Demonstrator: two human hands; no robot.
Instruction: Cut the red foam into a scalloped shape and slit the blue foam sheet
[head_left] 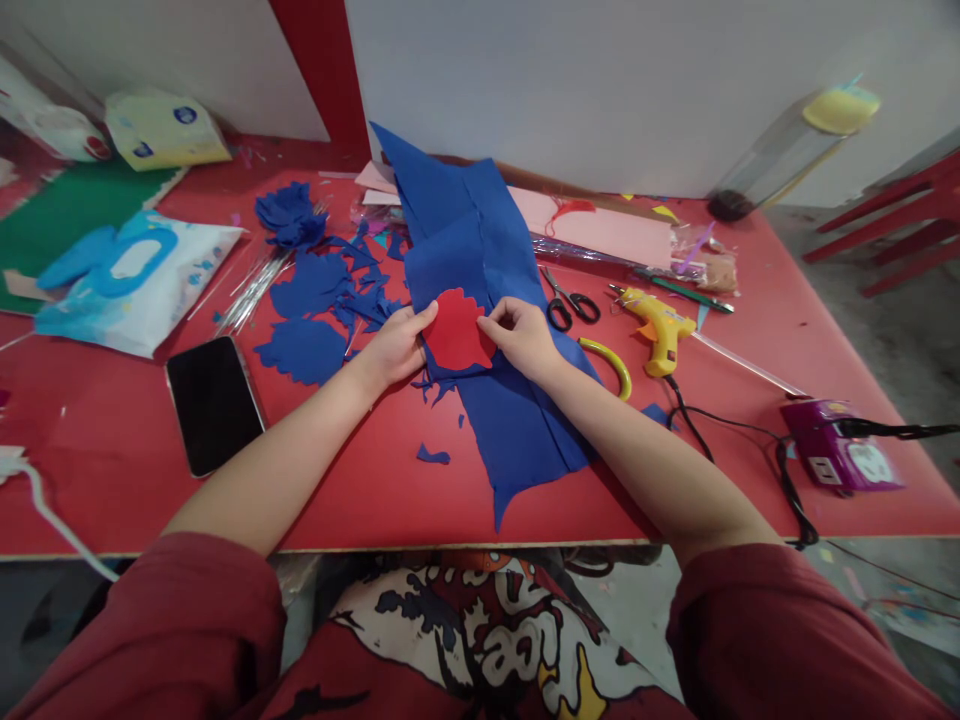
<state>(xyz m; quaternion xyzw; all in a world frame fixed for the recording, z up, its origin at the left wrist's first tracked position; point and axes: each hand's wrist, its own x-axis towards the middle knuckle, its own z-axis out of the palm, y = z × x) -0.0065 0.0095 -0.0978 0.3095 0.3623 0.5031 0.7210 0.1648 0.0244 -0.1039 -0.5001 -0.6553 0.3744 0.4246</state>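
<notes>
A red flower-shaped cutout (456,332) with a scalloped edge lies over the folded blue sheet (450,262). My left hand (397,345) grips the cutout's left edge, thumb on top; its other fingers are partly hidden behind the cutout. With finger and thumb pinched together, my right hand (520,335) holds the cutout's right edge. More blue sheet (517,430) spreads beneath my right wrist. To the left of my hands lie blue petal-edged cutouts (304,350) and several blue scraps (367,290).
Black-handled scissors (571,303), a yellow glue gun (660,328) and a yellow curved handle (609,368) are on the right. A purple box (840,445) has cords. Leftward are a phone (215,403), a wipes pack (142,275) and a blue flower bundle (291,215).
</notes>
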